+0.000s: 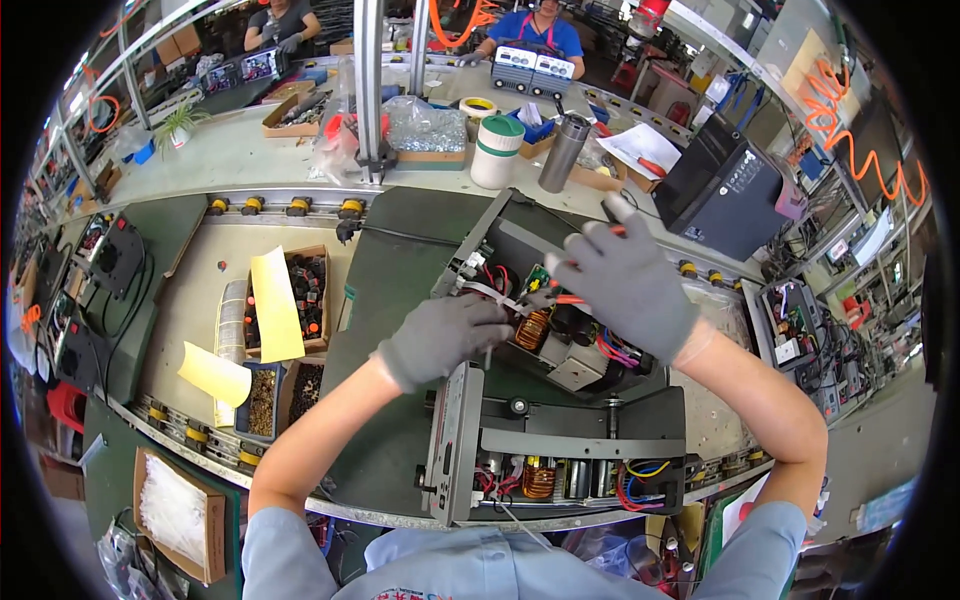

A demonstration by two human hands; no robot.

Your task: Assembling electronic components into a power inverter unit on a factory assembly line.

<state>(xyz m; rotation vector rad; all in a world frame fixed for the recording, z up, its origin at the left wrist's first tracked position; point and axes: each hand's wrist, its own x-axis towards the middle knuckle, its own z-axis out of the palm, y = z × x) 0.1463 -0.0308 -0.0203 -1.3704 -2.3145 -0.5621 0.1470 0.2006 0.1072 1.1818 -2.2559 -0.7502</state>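
The white cable tie (497,294) is located just beyond and left of the copper-wound coil (533,328) in the open chassis (525,238), nearer the left hand (445,335), whose finger closure cannot be told. Red-handled pliers (571,299) are gripped in the fingers of the right hand (635,290), right of and beyond the coil, with the long axis directed roughly leftward toward the tie.

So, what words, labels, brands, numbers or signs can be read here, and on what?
None reads clearly.
Light-blue shirt: chest lettering, cut off and too small.
Black case: pale marking, too small.
Nearer grey unit's front panel: fine marks, too blurred.
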